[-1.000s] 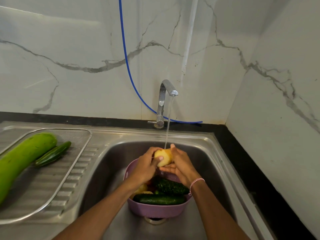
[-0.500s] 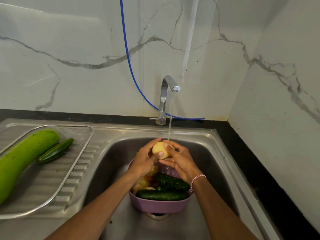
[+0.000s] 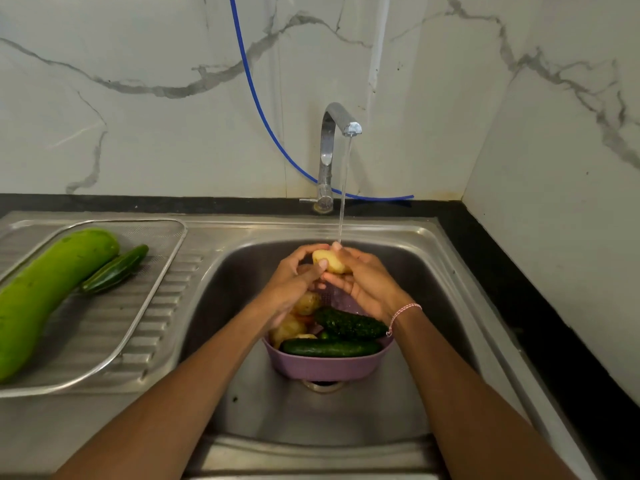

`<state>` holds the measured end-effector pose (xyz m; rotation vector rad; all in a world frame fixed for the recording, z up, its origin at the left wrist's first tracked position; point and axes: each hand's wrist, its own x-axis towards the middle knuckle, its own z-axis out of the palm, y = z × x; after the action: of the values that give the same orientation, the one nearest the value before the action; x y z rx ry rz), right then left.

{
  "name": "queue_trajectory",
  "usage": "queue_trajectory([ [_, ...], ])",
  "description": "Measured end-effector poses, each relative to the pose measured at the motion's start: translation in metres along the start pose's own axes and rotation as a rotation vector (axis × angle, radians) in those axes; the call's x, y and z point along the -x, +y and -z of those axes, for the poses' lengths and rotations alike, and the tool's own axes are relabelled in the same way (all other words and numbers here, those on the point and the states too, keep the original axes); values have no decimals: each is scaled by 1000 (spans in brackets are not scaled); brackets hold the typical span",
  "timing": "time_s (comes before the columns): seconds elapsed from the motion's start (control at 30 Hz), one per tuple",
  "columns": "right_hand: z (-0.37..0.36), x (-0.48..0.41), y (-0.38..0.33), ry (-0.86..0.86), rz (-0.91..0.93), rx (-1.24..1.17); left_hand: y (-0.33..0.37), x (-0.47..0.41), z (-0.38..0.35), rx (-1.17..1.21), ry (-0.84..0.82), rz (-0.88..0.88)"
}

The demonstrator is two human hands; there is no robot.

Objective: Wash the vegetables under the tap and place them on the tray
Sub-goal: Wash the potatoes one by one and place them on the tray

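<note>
A pale yellow potato is held between both hands under the thin stream from the steel tap. My left hand curls round its left side, thumb on top. My right hand cups it from the right and below. Beneath them a purple colander stands in the sink over the drain, holding two dark cucumbers, more potatoes and something orange, partly hidden. On the wire tray at left lie a large green gourd and a small dark cucumber.
The tray sits on the ribbed steel drainboard. A blue hose runs down the marble wall behind the tap. A black counter strip borders the sink on the right, against the side wall.
The hands have turned and rubbed the potato under the stream, holding it slightly higher above the colander. The camera view has shifted a little; the vegetables on the tray have not moved.
</note>
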<state>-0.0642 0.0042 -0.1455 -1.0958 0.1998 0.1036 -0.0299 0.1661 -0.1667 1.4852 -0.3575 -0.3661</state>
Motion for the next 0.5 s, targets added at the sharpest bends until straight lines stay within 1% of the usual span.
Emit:
queue_trajectory([
  [0.03,0,0,-1,-40,-7,5,-1,0,-1,9,45,26],
  [0.1,2,0,-1,-75,4,151,-1,2,-6,7,97,85],
  [0.2,3,3,1,3,76,527,0,5,-11,-49,48,122],
  [0.27,5,2,3,56,123,660,0,6,-12,-67,43,134],
  [0.37,3,-2,7,59,127,635,-1,4,-12,-43,98,164],
  [0.5,3,-3,5,-24,63,527,3,5,-6,33,102,135],
])
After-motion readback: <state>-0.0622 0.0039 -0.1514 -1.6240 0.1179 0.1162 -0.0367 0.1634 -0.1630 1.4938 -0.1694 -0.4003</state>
